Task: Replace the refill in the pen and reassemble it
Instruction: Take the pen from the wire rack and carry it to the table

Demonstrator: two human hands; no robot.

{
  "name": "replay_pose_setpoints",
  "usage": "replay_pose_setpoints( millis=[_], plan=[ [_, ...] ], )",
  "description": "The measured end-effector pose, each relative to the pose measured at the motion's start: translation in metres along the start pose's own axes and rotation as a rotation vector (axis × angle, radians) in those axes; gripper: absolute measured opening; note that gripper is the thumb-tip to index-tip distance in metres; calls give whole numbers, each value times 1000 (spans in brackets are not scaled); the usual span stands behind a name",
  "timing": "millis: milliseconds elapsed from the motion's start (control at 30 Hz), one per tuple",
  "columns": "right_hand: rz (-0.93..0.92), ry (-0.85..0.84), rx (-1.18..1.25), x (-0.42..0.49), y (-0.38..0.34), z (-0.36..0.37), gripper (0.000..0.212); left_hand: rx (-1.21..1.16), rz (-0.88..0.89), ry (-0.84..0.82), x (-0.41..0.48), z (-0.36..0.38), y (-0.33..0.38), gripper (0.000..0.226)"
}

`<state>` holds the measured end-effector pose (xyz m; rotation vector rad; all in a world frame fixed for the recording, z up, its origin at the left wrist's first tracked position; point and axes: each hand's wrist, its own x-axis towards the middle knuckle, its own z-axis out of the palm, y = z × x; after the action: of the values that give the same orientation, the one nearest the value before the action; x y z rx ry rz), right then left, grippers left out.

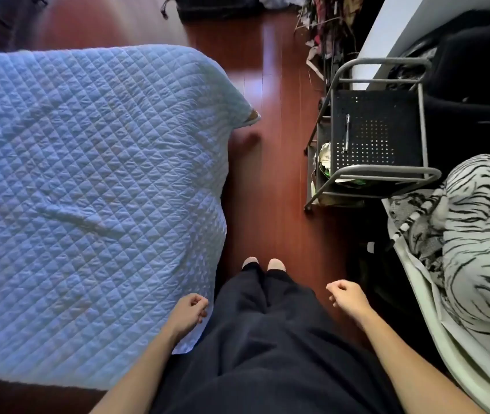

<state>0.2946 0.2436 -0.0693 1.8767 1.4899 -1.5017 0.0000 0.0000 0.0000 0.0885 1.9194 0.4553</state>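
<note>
A slim silver pen (347, 133) lies alone on the black perforated top shelf of a grey metal cart (387, 171), far ahead on the right. My left hand (189, 311) hangs low beside the bed's edge with its fingers curled and nothing in them. At the same height, over the wooden floor, my right hand (346, 297) is loosely curled and holds nothing. Both hands are well short of the pen. I see no separate refill.
A bed with a pale blue quilted cover (88, 189) fills the left. A strip of red-brown wooden floor (270, 189) runs ahead between bed and cart. A tiger-striped cushion on a chair (482, 249) stands at the right. Clutter lies at the far end.
</note>
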Motion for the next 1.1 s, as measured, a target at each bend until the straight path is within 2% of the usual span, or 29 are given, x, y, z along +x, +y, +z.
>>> replay_pose_setpoints(
  millis=[233,367,533,633,833,933,1100],
  plan=[
    [-187,29,66,47,-126,-17,17,-3,-124,40,10,-28,8,18],
    [-228,54,84,67,-178,-26,18,39,-131,40,38,-51,26,21],
    [-125,90,80,77,-189,-33,19,183,-81,50,86,-90,83,22],
    [-23,88,82,78,-179,-37,19,140,-17,-35,118,-112,141,33],
    [115,57,67,71,-174,-41,17,51,132,-17,171,-142,268,17],
    [151,45,97,82,-186,-48,17,1,204,-20,191,-146,321,18],
    [160,46,148,124,-237,-68,16,-5,169,-14,215,-151,371,15]
  ],
)
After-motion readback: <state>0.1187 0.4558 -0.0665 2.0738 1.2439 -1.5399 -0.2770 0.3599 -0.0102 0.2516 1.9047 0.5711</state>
